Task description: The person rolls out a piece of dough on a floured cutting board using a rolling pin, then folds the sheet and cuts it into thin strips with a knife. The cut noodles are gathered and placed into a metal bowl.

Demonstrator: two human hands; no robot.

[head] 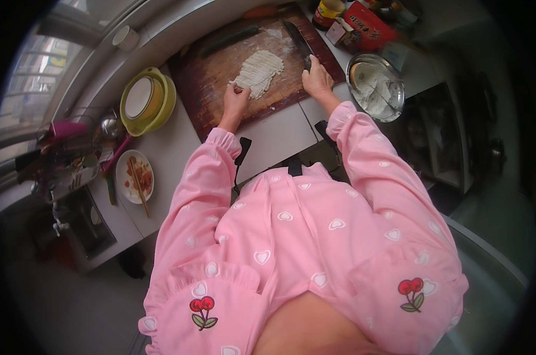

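Observation:
Dough cut into thin strips lies in a flat pile on a floury wooden cutting board. At the pile's lower left edge, the fingertips of my left hand pinch the ends of some strips. My right hand grips the handle of a kitchen knife, whose dark blade points away from me along the board's right side, apart from the dough. A dark long object, perhaps a cucumber or a rolling pin, lies across the far part of the board. An orange object, seemingly a carrot, is at the far edge.
Right of the board stands a metal bowl of flour, with a jar and a red packet beyond. On the left are nested yellow-green bowls, a plate of food with chopsticks, a utensil rack and a sink.

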